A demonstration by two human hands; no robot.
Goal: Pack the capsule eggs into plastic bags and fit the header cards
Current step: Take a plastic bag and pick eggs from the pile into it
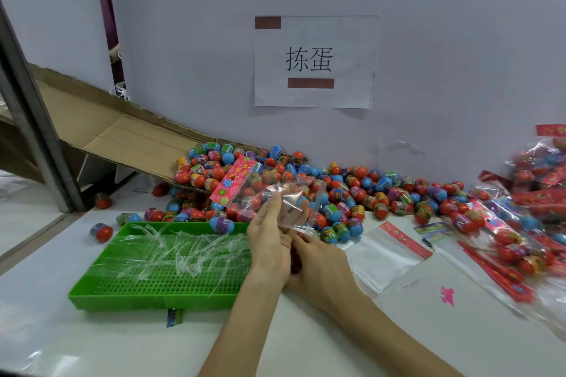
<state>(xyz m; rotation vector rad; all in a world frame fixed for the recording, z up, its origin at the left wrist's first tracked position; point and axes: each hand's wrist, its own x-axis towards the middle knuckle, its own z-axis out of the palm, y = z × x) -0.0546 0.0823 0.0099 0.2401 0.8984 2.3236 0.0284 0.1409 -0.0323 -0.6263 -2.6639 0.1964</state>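
A clear plastic bag (289,203) with capsule eggs inside is lifted above the table's middle, and a pink flowered header card (233,181) sticks up from its far left end. My left hand (269,239) grips the bag from the left, fingers up along its side. My right hand (318,263) holds the bag's near end from below. Behind them a big heap of red, blue and purple capsule eggs (352,190) lies along the wall.
A green perforated tray (147,288) with clear plastic strips sits to the left. Empty bags with a pink header card (404,239) lie to the right, beside packed bags (520,223). A cardboard chute (128,138) slopes down from the left.
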